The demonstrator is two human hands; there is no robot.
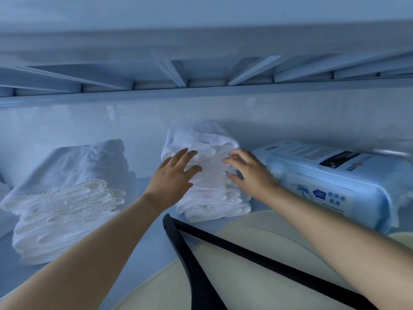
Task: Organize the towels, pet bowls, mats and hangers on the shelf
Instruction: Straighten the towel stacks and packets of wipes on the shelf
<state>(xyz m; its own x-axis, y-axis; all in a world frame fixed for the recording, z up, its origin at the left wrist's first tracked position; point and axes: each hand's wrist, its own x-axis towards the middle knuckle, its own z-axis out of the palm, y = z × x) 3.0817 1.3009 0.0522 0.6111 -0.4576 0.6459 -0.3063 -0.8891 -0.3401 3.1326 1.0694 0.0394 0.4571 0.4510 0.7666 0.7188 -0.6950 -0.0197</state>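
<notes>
A stack of folded white towels (212,189) sits in the middle of the shelf (143,222). My left hand (174,175) lies on the stack's left side with fingers spread and mostly straight. My right hand (248,171) touches its right side, fingers bent over the top folds. A second, wider pile of white towels (67,198) lies to the left. A black hanger (201,260) lies in front, over a cream round mat (257,265).
A blue and white plastic pack (330,182) lies on the shelf to the right of the towels, close to my right hand. The underside of the upper shelf (201,81), with white ribs, runs overhead. The back wall is close behind the towels.
</notes>
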